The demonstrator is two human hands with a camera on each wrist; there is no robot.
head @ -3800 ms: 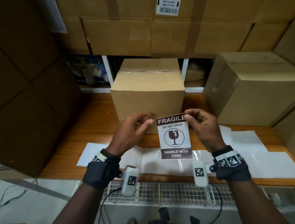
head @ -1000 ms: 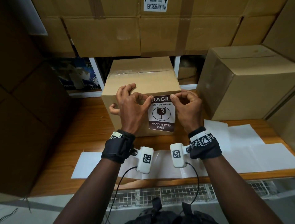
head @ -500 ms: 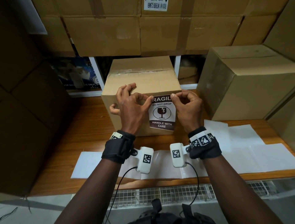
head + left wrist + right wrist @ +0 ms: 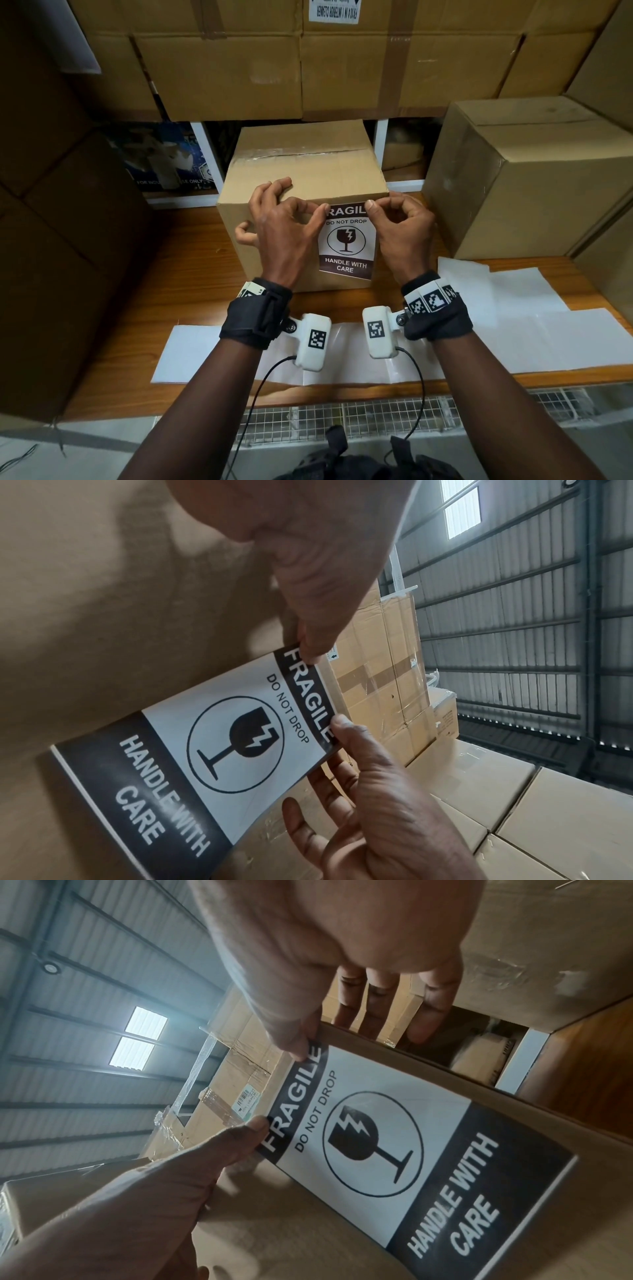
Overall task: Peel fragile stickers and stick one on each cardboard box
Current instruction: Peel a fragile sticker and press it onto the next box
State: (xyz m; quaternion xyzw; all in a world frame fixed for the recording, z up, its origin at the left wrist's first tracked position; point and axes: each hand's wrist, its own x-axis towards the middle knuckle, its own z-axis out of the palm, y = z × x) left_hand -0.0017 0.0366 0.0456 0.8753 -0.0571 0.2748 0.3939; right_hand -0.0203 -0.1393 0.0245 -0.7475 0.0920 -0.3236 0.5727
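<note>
1. Nearest to me, white backing sheets [image 4: 534, 339] lie flat in an overlapping row along the front edge of the wooden table [image 4: 164, 308]. My forearms pass above them. Each wrist carries a black band and a small white camera unit.

2. My left hand [image 4: 284, 229] is at the top left corner of the sticker [image 4: 346, 243]. Thumb and forefinger are pinched together on that corner. The other fingers are spread, some resting over the top front edge of the box [image 4: 301, 178].

3. My right hand [image 4: 399, 229] is at the top right corner of the sticker. Thumb and forefinger are clamped on that corner, the remaining fingers curled loosely behind them.

4. The sticker is upright on the front face of the box, right of centre, its top edge just below the box's top edge. The lower part lies flat against the cardboard. In the left wrist view the top right corner [image 4: 329, 739] stands slightly off the cardboard. The print reads FRAGILE, DO NOT DROP, a broken-glass symbol, HANDLE WITH CARE.

5. The box stands on the table, its top flaps closed with clear tape.

6. A larger box [image 4: 534, 178] stands to the right, apart from the first.

7. Behind, stacked cartons [image 4: 404, 65] fill the shelving.
</note>
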